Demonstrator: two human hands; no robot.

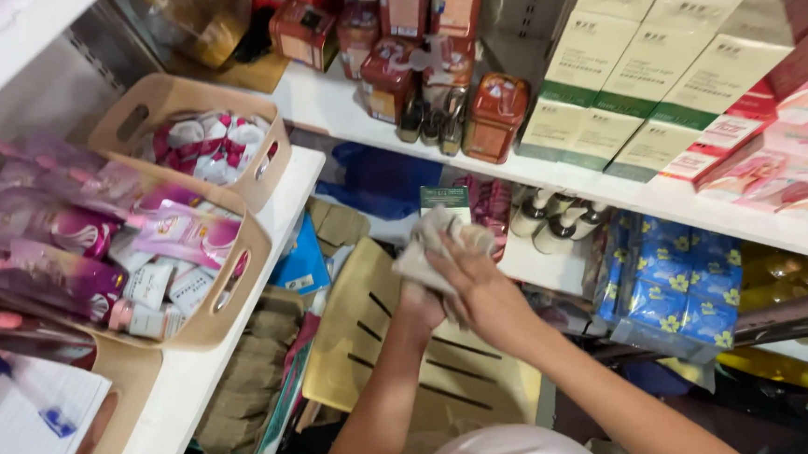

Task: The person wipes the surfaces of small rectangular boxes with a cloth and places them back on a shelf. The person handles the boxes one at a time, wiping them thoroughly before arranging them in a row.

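My right hand (485, 292) presses a crumpled grey-white cloth (431, 242) in front of the lower shelf. The cloth lies against a small dark green box (444, 199), whose top edge shows just above it. My left hand (418, 303) sits under the right one and is mostly hidden by it and the cloth. It appears to hold the green box from below. Both forearms rise from the bottom of the view.
Beige baskets (247, 235) of pink and purple sachets stand on the white shelf at left. Red tins (495, 114) and white-and-green cartons (642, 72) line the upper shelf. White bottles (553, 222) and blue flowered packs (678, 280) sit at right. A yellow slatted crate (354, 324) lies below.
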